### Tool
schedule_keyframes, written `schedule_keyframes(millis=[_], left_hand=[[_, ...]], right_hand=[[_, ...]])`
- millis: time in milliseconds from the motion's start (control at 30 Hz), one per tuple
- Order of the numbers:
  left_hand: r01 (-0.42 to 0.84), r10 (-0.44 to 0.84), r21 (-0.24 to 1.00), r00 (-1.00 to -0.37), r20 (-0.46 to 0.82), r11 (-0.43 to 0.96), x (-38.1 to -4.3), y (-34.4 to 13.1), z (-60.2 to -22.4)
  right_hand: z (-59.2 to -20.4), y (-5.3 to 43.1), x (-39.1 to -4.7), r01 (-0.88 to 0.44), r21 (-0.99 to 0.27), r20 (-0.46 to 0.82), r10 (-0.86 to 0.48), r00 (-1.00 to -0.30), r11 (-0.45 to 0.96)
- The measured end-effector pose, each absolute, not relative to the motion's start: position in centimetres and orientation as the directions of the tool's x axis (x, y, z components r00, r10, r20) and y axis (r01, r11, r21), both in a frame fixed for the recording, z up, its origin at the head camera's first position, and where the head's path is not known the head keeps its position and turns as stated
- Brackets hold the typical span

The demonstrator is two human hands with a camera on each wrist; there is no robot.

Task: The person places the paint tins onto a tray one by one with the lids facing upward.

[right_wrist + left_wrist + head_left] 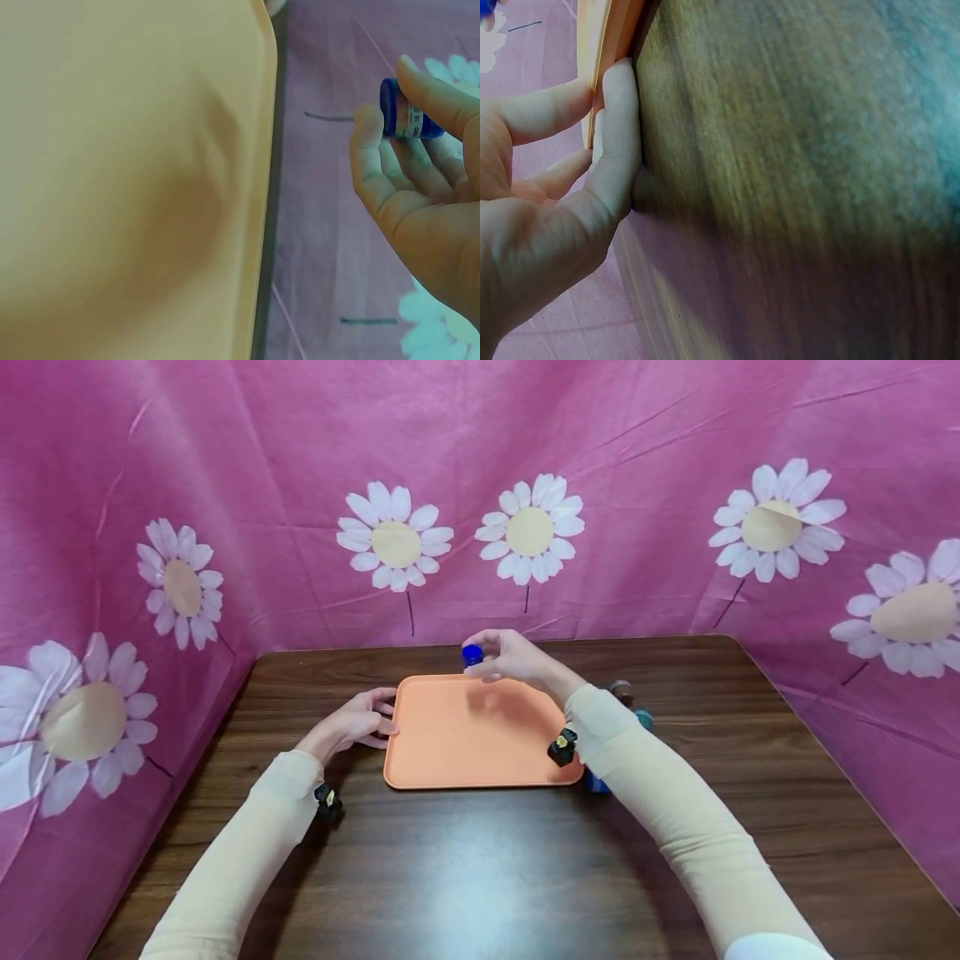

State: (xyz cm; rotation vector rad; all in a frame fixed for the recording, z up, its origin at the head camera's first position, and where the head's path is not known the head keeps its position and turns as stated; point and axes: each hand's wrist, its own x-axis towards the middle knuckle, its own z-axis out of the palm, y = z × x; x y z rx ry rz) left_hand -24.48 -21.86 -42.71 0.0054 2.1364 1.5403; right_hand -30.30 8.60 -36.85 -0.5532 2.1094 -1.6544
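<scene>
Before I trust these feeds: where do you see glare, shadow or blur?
Head: pale glare on the near tabletop; left wrist: blurred wood grain, bluish cast toward the right edge; right wrist: soft shadow across the tray, lettering on the blue bottle too fuzzy to read.

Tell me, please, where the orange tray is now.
In the head view, the orange tray lies below the picture's middle on the table, the left hand at its left edge and the right hand near its far edge.
</scene>
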Motion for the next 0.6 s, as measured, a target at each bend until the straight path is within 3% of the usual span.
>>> schedule_keyframes(millis=[267, 600], left_hand=[[-0.283, 0.289, 0.892, -0.873, -0.392, 0.354, -24.5, -21.7, -42.7], [-0.284, 0.285, 0.895, -0.877, -0.387, 0.344, -24.5, -21.8, -42.7]], right_hand=[[-39.2, 4.7, -30.3, -0.201, -0.942, 0.029, -0.533, -0.846, 0.268], [-41.5, 1.6, -30.2, -0.074, -0.959, -0.081, -0.513, -0.854, 0.274]])
